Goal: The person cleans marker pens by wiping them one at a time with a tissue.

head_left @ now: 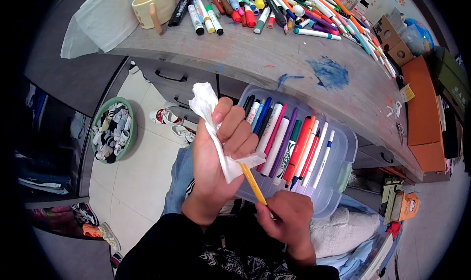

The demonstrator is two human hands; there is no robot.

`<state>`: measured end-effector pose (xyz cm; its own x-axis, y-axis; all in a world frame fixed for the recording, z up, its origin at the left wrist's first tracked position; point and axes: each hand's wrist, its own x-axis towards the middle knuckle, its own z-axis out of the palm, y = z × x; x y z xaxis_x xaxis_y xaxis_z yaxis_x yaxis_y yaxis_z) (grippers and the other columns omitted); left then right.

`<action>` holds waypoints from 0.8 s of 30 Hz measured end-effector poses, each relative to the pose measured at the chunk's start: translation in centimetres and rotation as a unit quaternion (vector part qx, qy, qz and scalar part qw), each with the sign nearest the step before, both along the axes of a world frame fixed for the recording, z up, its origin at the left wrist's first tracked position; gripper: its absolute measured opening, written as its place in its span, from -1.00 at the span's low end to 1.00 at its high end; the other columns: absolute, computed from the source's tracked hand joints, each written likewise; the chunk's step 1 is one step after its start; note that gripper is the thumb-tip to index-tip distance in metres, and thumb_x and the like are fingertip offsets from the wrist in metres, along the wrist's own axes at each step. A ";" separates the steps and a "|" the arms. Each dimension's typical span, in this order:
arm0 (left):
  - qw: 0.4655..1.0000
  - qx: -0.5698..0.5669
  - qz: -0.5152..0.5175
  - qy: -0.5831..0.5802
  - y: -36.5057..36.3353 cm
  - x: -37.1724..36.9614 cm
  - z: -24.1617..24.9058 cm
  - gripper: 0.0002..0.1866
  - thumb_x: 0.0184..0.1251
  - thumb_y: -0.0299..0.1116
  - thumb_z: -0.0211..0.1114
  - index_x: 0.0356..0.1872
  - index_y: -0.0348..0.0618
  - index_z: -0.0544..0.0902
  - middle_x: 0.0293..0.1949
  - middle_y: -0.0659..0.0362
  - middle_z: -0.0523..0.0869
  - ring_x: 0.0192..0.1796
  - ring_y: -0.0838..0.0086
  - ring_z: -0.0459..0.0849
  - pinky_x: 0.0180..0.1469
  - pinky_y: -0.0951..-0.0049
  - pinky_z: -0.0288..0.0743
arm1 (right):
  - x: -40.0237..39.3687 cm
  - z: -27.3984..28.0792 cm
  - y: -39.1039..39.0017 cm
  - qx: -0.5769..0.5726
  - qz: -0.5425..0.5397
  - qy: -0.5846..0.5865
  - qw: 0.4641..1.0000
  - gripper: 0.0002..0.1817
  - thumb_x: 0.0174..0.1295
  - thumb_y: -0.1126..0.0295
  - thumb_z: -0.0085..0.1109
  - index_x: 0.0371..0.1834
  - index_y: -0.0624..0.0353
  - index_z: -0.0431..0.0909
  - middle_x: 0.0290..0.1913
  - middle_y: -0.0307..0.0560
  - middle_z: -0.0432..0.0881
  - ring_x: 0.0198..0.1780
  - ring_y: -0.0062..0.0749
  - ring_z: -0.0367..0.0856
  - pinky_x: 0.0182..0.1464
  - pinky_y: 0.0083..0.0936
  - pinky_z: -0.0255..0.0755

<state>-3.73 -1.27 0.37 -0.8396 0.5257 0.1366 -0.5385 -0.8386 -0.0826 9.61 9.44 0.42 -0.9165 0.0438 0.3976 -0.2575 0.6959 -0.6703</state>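
Your left hand point(218, 155) is closed around a crumpled white tissue point(208, 114), which wraps the upper end of a yellow marker point(253, 184). Your right hand point(287, 218), just below, pinches the marker's lower end. Directly behind both hands, a clear plastic box point(338, 169) holds a row of markers point(287, 142) lying side by side. Beyond the box, the table point(294, 59) carries many loose markers point(274, 5) and a cream mug point(152, 5). Left of your left hand, a green basket point(98, 118) on the floor holds socks point(113, 133).
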 end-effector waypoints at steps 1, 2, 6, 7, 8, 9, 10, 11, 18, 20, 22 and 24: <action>1.000 0.002 -0.007 -0.006 0.0 0.0 0.0 -0.72 0.62 -0.28 -0.29 -0.39 0.03 0.26 -0.59 0.38 0.12 -0.63 0.70 0.01 -0.54 0.62 0.02 | 0.2 0.1 -0.2 0.011 -0.003 -0.001 1.000 -0.77 -0.04 0.46 0.38 -0.65 0.14 0.46 -0.69 -0.16 0.35 -0.69 -0.27 0.37 -0.61 -0.40 0.17; 1.000 0.002 -0.005 -0.007 -0.1 0.0 -0.1 -0.72 0.62 -0.28 -0.29 -0.39 0.03 0.26 -0.59 0.38 0.12 -0.63 0.70 0.01 -0.54 0.62 0.02 | 0.5 0.1 -0.4 0.022 -0.004 -0.003 1.000 -0.77 -0.05 0.46 0.38 -0.65 0.14 0.45 -0.69 -0.16 0.35 -0.69 -0.26 0.37 -0.61 -0.40 0.17; 0.998 0.017 -0.048 -0.024 0.1 0.4 -0.1 -0.74 0.62 -0.27 -0.25 -0.37 0.01 0.26 -0.59 0.37 0.13 -0.63 0.67 0.04 -0.52 0.57 0.04 | 1.5 0.0 -0.6 0.025 -0.011 -0.003 1.000 -0.76 -0.05 0.46 0.39 -0.65 0.14 0.45 -0.69 -0.16 0.34 -0.69 -0.26 0.37 -0.62 -0.39 0.16; 0.998 -0.019 -0.050 -0.022 0.1 0.5 0.1 -0.74 0.60 -0.29 -0.24 -0.40 0.04 0.26 -0.59 0.40 0.12 -0.64 0.69 0.01 -0.55 0.60 0.01 | 1.8 0.0 -0.4 0.044 -0.005 -0.009 0.999 -0.78 -0.03 0.45 0.40 -0.58 0.14 0.48 -0.65 -0.17 0.38 -0.67 -0.29 0.41 -0.61 -0.40 0.23; 0.998 -0.019 -0.050 -0.022 0.2 0.6 0.2 -0.74 0.60 -0.29 -0.24 -0.40 0.04 0.26 -0.59 0.40 0.12 -0.64 0.69 0.01 -0.55 0.60 0.01 | 2.0 0.0 -0.3 0.063 0.002 -0.016 0.998 -0.80 0.00 0.45 0.42 -0.52 0.15 0.50 -0.62 -0.19 0.43 -0.65 -0.31 0.45 -0.60 -0.42 0.30; 0.998 -0.032 -0.052 -0.020 0.2 0.6 0.2 -0.74 0.60 -0.29 -0.23 -0.40 0.04 0.25 -0.59 0.40 0.12 -0.64 0.70 0.01 -0.55 0.60 0.01 | 2.0 0.0 -0.3 0.062 0.001 -0.017 0.998 -0.80 0.00 0.45 0.42 -0.52 0.15 0.50 -0.62 -0.19 0.43 -0.65 -0.31 0.45 -0.60 -0.42 0.30; 0.997 -0.045 -0.054 -0.019 0.2 0.7 0.2 -0.74 0.60 -0.28 -0.23 -0.40 0.04 0.25 -0.59 0.40 0.12 -0.64 0.70 0.01 -0.55 0.60 0.01 | 2.1 0.0 -0.3 0.059 -0.001 -0.014 0.998 -0.80 0.00 0.45 0.42 -0.52 0.15 0.51 -0.62 -0.19 0.43 -0.64 -0.32 0.45 -0.59 -0.42 0.30; 0.997 -0.045 -0.055 -0.019 0.2 0.7 0.2 -0.74 0.60 -0.28 -0.23 -0.40 0.04 0.25 -0.59 0.40 0.12 -0.64 0.70 0.01 -0.55 0.60 0.01 | 2.1 0.0 -0.3 0.055 -0.003 -0.011 0.998 -0.80 0.00 0.46 0.42 -0.53 0.15 0.51 -0.62 -0.19 0.43 -0.64 -0.32 0.45 -0.59 -0.43 0.31; 0.999 -0.017 -0.043 -0.015 -0.2 0.5 0.2 -0.75 0.60 -0.30 -0.23 -0.40 0.04 0.26 -0.59 0.41 0.13 -0.64 0.70 0.01 -0.55 0.61 0.00 | 2.7 -0.1 -0.4 0.061 0.002 -0.004 0.998 -0.80 -0.01 0.46 0.41 -0.56 0.14 0.51 -0.63 -0.19 0.43 -0.64 -0.34 0.47 -0.60 -0.44 0.30; 0.999 -0.010 -0.039 -0.021 -0.3 0.4 0.2 -0.75 0.60 -0.31 -0.24 -0.39 0.04 0.26 -0.59 0.41 0.13 -0.64 0.70 0.01 -0.55 0.61 0.00 | 2.9 0.3 -0.5 0.052 0.007 -0.004 0.999 -0.80 0.00 0.46 0.41 -0.58 0.14 0.51 -0.64 -0.19 0.43 -0.65 -0.35 0.46 -0.62 -0.44 0.29; 1.000 0.010 -0.022 -0.008 -0.6 0.2 0.2 -0.76 0.60 -0.32 -0.24 -0.39 0.04 0.26 -0.58 0.40 0.13 -0.64 0.71 0.01 -0.55 0.61 0.00 | 3.4 -0.3 -0.7 0.043 -0.001 0.000 0.999 -0.79 -0.03 0.45 0.38 -0.62 0.15 0.48 -0.67 -0.18 0.38 -0.68 -0.32 0.41 -0.62 -0.43 0.24; 1.000 0.003 -0.024 -0.004 -0.7 0.3 0.2 -0.76 0.60 -0.33 -0.24 -0.39 0.04 0.26 -0.58 0.40 0.12 -0.64 0.71 0.01 -0.55 0.61 0.00 | 3.8 -0.7 -0.8 0.034 -0.009 0.004 0.999 -0.79 -0.05 0.44 0.35 -0.67 0.17 0.46 -0.70 -0.17 0.34 -0.71 -0.29 0.37 -0.63 -0.42 0.19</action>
